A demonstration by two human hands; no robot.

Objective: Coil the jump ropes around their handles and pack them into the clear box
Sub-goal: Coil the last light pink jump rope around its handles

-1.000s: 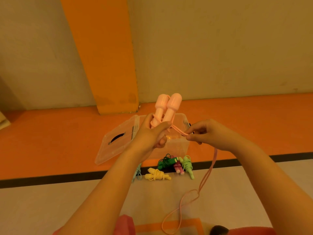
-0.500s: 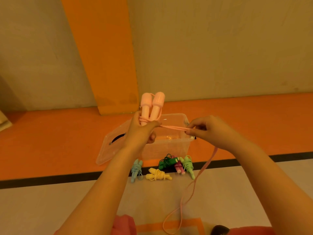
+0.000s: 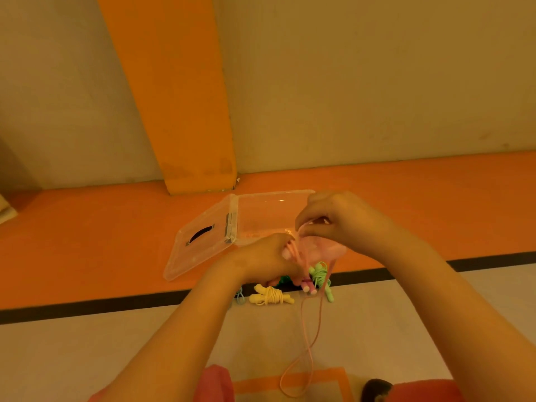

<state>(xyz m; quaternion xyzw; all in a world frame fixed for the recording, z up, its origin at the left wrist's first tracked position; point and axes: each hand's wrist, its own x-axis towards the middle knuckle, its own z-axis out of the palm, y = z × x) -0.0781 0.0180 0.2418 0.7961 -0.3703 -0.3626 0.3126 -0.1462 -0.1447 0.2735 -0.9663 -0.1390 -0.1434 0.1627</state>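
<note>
My left hand point(image 3: 268, 261) grips the two pink jump rope handles point(image 3: 330, 250), now tipped over and blurred, lying level in front of the clear box point(image 3: 261, 210). Above them, my right hand point(image 3: 342, 220) pinches the pink rope point(image 3: 314, 323), whose loose loop hangs down to the floor. Coiled ropes lie on the floor by the box: a yellow one point(image 3: 271, 296), a light green one point(image 3: 320, 275), a dark pink one point(image 3: 307, 286), and a dark green one and a pale blue one point(image 3: 239, 295) mostly hidden by my left arm.
The box's clear lid point(image 3: 197, 250) lies open to its left on the orange floor strip. An orange pillar point(image 3: 179, 111) and a beige wall stand behind. A black line point(image 3: 87, 307) divides orange floor from pale floor. Pink-clad knees show at the bottom edge.
My left hand has dropped and tipped the handles from upright to level. My right hand has swung the rope up over them, closer to the left hand.
</note>
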